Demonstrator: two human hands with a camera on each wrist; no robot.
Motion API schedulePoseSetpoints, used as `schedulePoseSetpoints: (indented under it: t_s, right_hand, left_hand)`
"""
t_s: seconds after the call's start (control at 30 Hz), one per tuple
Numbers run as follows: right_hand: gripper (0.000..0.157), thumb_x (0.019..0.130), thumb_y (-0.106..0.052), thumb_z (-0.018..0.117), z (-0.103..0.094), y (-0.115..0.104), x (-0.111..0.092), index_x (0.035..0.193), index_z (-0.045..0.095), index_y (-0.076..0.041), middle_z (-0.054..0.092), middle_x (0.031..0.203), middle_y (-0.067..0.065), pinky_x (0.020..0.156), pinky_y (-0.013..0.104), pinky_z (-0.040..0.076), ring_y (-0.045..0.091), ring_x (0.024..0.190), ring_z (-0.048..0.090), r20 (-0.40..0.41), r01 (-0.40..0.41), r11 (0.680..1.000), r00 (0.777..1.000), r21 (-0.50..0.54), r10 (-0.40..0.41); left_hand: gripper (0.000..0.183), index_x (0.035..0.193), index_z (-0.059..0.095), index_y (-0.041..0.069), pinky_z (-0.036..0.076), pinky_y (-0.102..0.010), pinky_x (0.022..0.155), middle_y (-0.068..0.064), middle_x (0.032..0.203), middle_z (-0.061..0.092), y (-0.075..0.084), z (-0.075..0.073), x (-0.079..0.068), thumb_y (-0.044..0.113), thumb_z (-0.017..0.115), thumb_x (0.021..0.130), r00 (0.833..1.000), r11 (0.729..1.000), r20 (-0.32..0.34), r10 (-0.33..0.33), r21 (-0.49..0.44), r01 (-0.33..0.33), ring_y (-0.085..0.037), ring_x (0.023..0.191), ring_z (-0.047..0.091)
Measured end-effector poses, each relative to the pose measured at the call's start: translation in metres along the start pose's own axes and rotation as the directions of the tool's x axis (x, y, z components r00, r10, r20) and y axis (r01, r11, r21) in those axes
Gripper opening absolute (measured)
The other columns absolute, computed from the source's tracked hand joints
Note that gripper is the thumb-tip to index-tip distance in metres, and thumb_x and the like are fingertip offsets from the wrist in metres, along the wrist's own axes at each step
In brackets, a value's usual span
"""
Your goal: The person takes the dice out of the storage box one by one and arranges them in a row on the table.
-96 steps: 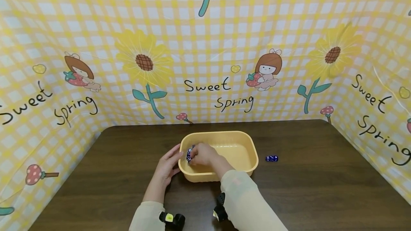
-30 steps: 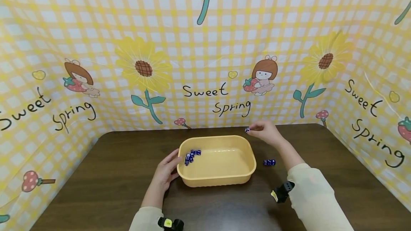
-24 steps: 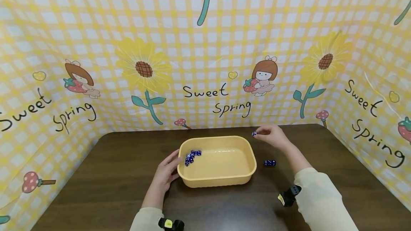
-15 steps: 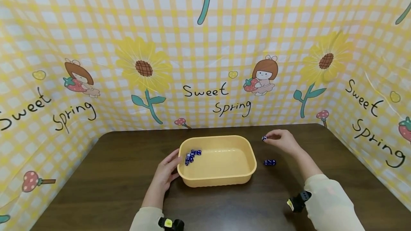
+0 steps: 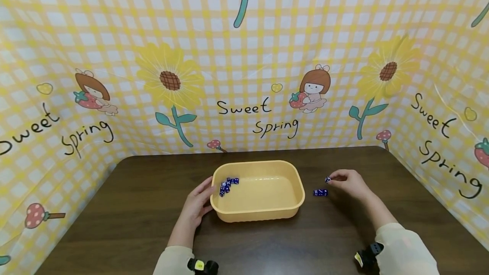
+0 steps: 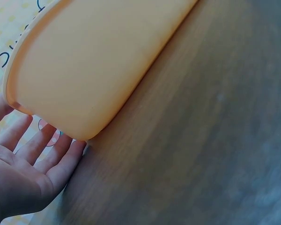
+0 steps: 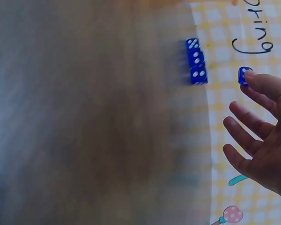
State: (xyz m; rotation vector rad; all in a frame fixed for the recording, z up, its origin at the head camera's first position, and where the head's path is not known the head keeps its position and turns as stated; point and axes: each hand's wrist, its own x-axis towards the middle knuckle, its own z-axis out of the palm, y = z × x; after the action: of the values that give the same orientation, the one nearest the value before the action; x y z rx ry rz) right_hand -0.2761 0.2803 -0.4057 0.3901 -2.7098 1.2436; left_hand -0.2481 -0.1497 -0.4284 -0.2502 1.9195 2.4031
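Observation:
My left hand [image 5: 196, 203] touches the left end of a yellow plastic tub [image 5: 259, 215]. In the left wrist view its fingers [image 6: 63, 164] lie loosely against the tub's outer wall, with the thumb near the rim. Between thumb and index finger, my right hand [image 5: 351, 183] pinches a blue die with white dots [image 7: 244, 76]; the other fingers stand apart. Just left of and nearer than that die, a short row of blue dice [image 5: 320, 192] lies on the table, right of the tub. Inside the tub, several more blue dice [image 5: 227, 186] cluster at the left end.
The dark wooden table [image 5: 126, 220] carries the tub near its middle. Behind it and along both sides hangs a yellow checked cloth [image 5: 237, 67] with printed flowers and lettering.
My right hand went from inside the tub out past its far right corner with a die, then right and nearer, close to the dice row. The left hand stays at the tub.

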Motion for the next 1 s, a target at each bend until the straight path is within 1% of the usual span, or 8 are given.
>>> schedulePoseSetpoints:
  t_s: [0.13,0.33,0.7,1.0]
  right_hand:
    - [0.017,0.075,-0.013,0.066,-0.001,0.008,-0.004,0.085,0.064,0.001,0.063,0.078,0.008,0.062,0.031,0.043,0.02,0.072,0.057,0.002,0.0,0.998,1.0,-0.061,0.0]
    - [0.018,0.075,-0.018,0.067,-0.001,0.011,-0.011,0.084,0.064,-0.002,0.062,0.08,0.007,0.062,0.033,0.043,0.02,0.073,0.057,0.013,-0.009,0.993,1.0,-0.115,0.01]
    - [0.011,0.073,-0.014,0.067,0.003,0.017,-0.012,0.08,0.065,-0.006,0.06,0.082,0.006,0.063,0.034,0.04,0.02,0.074,0.052,0.036,0.008,0.981,0.999,-0.192,-0.001]
    - [0.008,0.071,-0.014,0.068,0.007,0.021,-0.012,0.077,0.065,-0.008,0.057,0.08,0.005,0.063,0.035,0.038,0.019,0.073,0.049,0.033,0.024,0.969,0.999,-0.244,-0.017]
  left_hand:
    - [0.053,0.129,0.042,0.011,0.041,-0.042,0.075,-0.011,0.129,0.041,-0.001,0.0,0.001,0.018,0.061,0.08,1.0,1.0,-0.005,-0.001,-0.003,0.001,-0.026,0.108,0.044]
    - [0.053,0.129,0.041,0.011,0.041,-0.042,0.077,-0.01,0.129,0.04,0.0,-0.001,0.001,0.019,0.06,0.08,1.0,1.0,-0.013,-0.01,-0.008,0.01,-0.026,0.109,0.043]
    - [0.051,0.129,0.041,0.011,0.041,-0.041,0.076,-0.01,0.129,0.04,0.0,-0.001,0.001,0.017,0.059,0.082,1.0,1.0,-0.015,-0.014,-0.009,0.014,-0.026,0.109,0.043]
    - [0.05,0.129,0.041,0.011,0.041,-0.041,0.076,-0.01,0.129,0.04,-0.001,-0.001,0.001,0.016,0.057,0.082,1.0,1.0,-0.009,-0.014,-0.015,0.014,-0.026,0.109,0.043]
